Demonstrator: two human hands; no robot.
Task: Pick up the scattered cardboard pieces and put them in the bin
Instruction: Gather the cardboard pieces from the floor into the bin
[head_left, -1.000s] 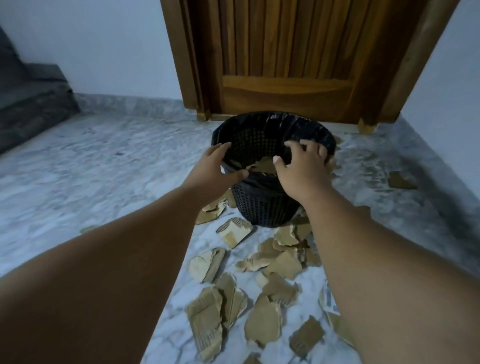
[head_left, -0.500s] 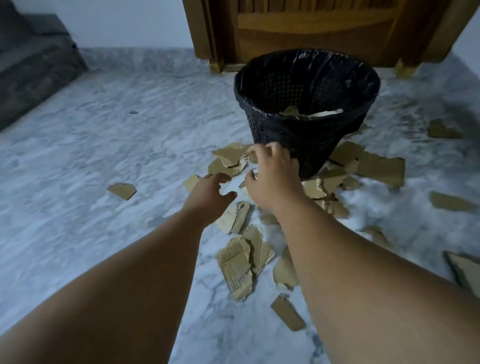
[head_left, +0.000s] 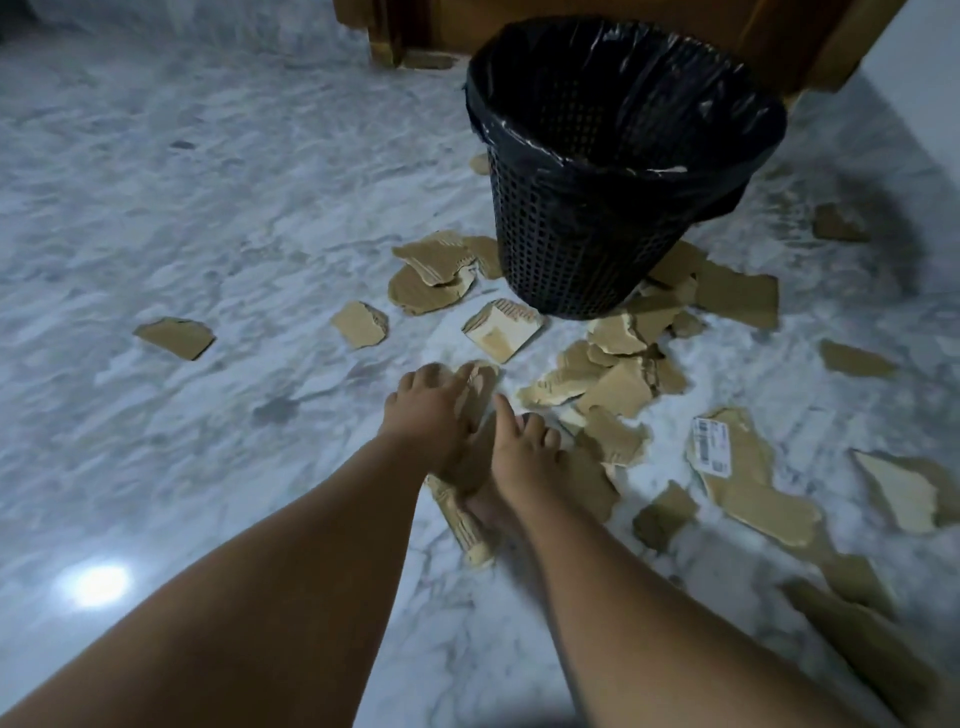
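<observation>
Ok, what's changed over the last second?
Both hands dropped from the mouth of the bin to the floor: the left hand and right hand now rest on cardboard pieces in front of it; a grip isn't clear yet. The bin stayed upright, with other pieces still scattered around it.

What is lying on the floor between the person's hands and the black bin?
In the head view, one squarish cardboard piece lies on the marble floor between the left hand, the right hand and the bin.
</observation>
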